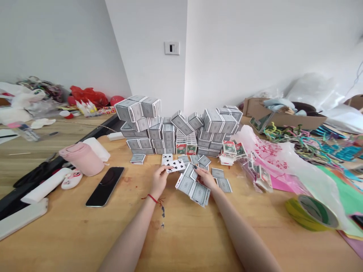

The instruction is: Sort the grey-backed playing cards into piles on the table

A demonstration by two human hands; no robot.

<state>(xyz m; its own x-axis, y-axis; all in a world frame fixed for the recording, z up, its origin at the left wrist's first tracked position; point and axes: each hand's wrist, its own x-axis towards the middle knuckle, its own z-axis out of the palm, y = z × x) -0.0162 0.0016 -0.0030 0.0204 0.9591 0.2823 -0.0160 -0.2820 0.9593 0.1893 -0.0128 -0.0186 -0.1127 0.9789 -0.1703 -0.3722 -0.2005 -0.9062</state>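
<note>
My left hand (159, 180) pinches a face-up playing card (175, 166) with black spade pips, held just above the wooden table (181, 234). My right hand (205, 176) is closed on a fan of grey-backed cards (193, 186) that hangs down and to the left of it. A second face-up spade card (166, 158) and several loose grey-backed cards (224, 184) lie on the table around my hands. Behind them stands a stacked wall of grey card boxes (170, 130).
A black phone (105, 186) lies left of my hands, next to a pink tumbler (82, 158) on its side. Right: a clear bag with pink print (269, 158), green tape roll (312, 213), coloured pipe cleaners (297, 141), a cardboard box (278, 113).
</note>
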